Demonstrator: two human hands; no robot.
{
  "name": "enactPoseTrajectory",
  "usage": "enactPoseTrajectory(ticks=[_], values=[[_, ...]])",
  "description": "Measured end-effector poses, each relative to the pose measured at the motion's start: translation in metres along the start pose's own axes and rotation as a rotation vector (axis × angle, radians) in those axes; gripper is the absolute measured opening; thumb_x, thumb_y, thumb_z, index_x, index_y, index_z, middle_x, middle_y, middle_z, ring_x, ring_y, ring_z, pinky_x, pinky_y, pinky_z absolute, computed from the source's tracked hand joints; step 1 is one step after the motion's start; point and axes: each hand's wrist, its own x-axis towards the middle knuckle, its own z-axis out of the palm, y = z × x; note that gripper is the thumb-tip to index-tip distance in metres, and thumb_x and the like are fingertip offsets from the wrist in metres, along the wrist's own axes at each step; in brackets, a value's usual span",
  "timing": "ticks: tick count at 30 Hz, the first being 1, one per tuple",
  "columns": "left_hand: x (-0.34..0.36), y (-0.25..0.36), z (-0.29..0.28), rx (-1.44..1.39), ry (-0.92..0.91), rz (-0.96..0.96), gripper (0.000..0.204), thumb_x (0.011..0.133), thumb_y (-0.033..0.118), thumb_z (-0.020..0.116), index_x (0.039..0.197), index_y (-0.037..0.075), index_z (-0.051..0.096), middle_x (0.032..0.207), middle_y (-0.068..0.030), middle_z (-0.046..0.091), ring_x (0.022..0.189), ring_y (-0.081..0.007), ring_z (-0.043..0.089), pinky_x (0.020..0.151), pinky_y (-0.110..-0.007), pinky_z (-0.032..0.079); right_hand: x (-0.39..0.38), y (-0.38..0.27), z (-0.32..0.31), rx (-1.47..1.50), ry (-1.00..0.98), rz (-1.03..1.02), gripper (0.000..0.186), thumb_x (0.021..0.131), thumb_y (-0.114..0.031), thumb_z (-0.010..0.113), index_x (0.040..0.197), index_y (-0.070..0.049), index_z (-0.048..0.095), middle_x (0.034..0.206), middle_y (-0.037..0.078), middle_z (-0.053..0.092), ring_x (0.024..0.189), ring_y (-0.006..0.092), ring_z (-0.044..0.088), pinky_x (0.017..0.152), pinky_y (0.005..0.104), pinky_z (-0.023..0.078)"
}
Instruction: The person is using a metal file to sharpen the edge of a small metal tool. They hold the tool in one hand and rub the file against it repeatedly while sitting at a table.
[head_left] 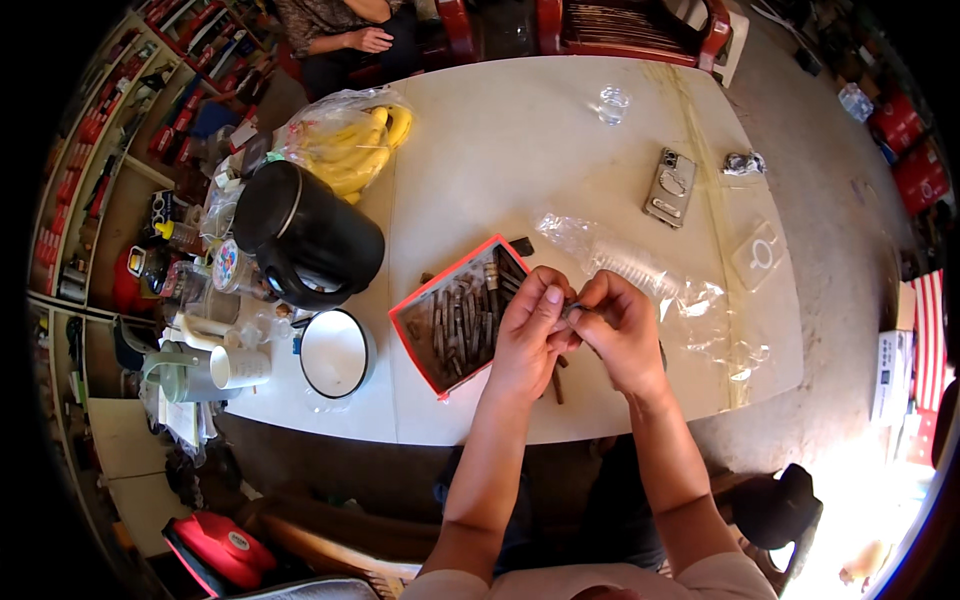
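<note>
Over the near side of the table, my left hand (532, 322) and my right hand (622, 328) meet, thumbs and fingers pinched together. Between their fingertips is a small dark piece (571, 309), mostly covered, so its kind cannot be made out. Just left of my hands lies an open box with a red rim (414, 344). Inside are many slim dark metal rods (463, 325), like drill bits, and one thicker metal piece (491, 276). My left hand overlaps the box's right side. Below my hands a thin brown rod (558, 386) lies on the table.
Left of the box stand a black electric kettle (350, 250), a white bowl (335, 353) and a white cup (238, 367). Bagged bananas (350, 150) lie behind. Rightward are stacked plastic cups in wrap (630, 265), a phone (669, 188) and a glass (612, 105). Another person's hand (369, 40) shows at the far side.
</note>
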Motion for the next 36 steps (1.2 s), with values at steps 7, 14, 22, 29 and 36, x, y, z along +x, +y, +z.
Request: enactPoseTrajectory(ticks=[7, 14, 22, 29, 36], values=[[0.006, 0.000, -0.005, -0.079, -0.056, 0.004, 0.022, 0.097, 0.032, 0.049, 0.095, 0.010, 0.047, 0.077, 0.0050, 0.046, 0.052, -0.0002, 0.031, 0.048, -0.015, 0.026, 0.002, -0.002, -0.001, 0.012, -0.057, -0.049, 0.012, 0.083, 0.004, 0.055, 0.082, 0.001, 0.044, 0.077, 0.010, 0.059, 0.068, 0.0173, 0.065, 0.062, 0.0264, 0.054], [-0.001, -0.001, -0.003, -0.014, -0.021, -0.013, 0.021, 0.098, 0.030, 0.049, 0.087, 0.011, 0.049, 0.066, 0.0062, 0.039, 0.053, -0.0027, 0.030, 0.052, -0.020, 0.031, -0.002, 0.004, -0.003, -0.097, -0.046, -0.088, 0.011, 0.083, 0.006, 0.054, 0.080, 0.001, 0.044, 0.075, 0.011, 0.060, 0.070, 0.0179, 0.066, 0.061, 0.0268, 0.054], [0.001, -0.004, -0.008, 0.010, -0.067, -0.014, 0.022, 0.098, 0.029, 0.049, 0.085, 0.011, 0.047, 0.069, 0.0068, 0.039, 0.058, -0.0022, 0.031, 0.052, -0.018, 0.030, -0.002, 0.006, -0.002, 0.026, 0.012, -0.040, 0.010, 0.082, 0.007, 0.054, 0.079, 0.002, 0.046, 0.077, 0.011, 0.060, 0.069, 0.0187, 0.066, 0.064, 0.0284, 0.057], [0.001, -0.007, -0.008, 0.015, -0.042, 0.009, 0.020, 0.098, 0.027, 0.048, 0.089, 0.009, 0.048, 0.074, 0.0057, 0.042, 0.057, -0.0012, 0.030, 0.051, -0.017, 0.025, -0.001, 0.009, -0.003, 0.078, 0.032, -0.014, 0.009, 0.082, 0.007, 0.053, 0.079, 0.002, 0.046, 0.076, 0.010, 0.060, 0.070, 0.0179, 0.066, 0.065, 0.0280, 0.056], [0.001, -0.007, -0.005, 0.043, 0.021, 0.013, 0.020, 0.098, 0.027, 0.048, 0.088, 0.010, 0.048, 0.074, 0.0053, 0.042, 0.057, -0.0011, 0.030, 0.049, -0.017, 0.025, -0.003, 0.017, -0.004, -0.006, 0.028, -0.044, 0.008, 0.082, 0.007, 0.053, 0.080, 0.002, 0.046, 0.077, 0.010, 0.060, 0.070, 0.0164, 0.066, 0.064, 0.0269, 0.055]])
